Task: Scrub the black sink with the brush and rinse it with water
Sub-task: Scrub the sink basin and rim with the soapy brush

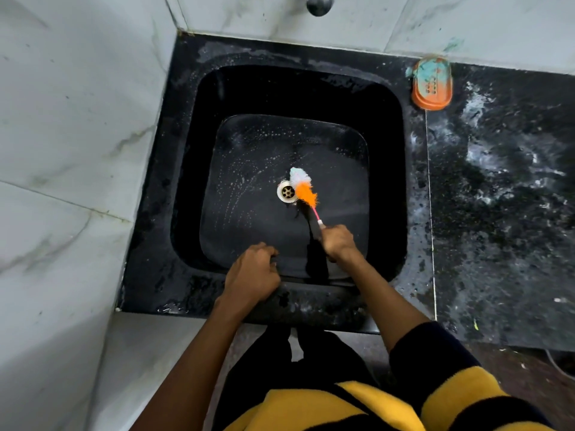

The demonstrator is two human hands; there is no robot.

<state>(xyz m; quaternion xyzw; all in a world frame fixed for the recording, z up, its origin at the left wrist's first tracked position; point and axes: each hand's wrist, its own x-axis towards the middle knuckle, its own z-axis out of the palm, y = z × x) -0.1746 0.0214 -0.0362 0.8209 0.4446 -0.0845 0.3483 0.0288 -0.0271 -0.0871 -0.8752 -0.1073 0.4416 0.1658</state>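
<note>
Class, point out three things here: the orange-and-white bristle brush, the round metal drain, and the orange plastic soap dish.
Orange-and-white bristle brush (302,188): head view, on its orange bristles.
Round metal drain (286,191): head view, on its perforated centre.
Orange plastic soap dish (432,84): head view, on its stained middle.

Premises: a domestic wash area — kitchen or utility corner, which one cannot be told. Evidence: a black sink (193,169) sunk into a speckled black stone counter (504,213), set in a corner of white marble-patterned wall tiles (77,119). A metal tap (319,4) projects above. An orange soap dish (432,85), smeared green, sits on the counter — household clutter, not commercial fittings.
</note>
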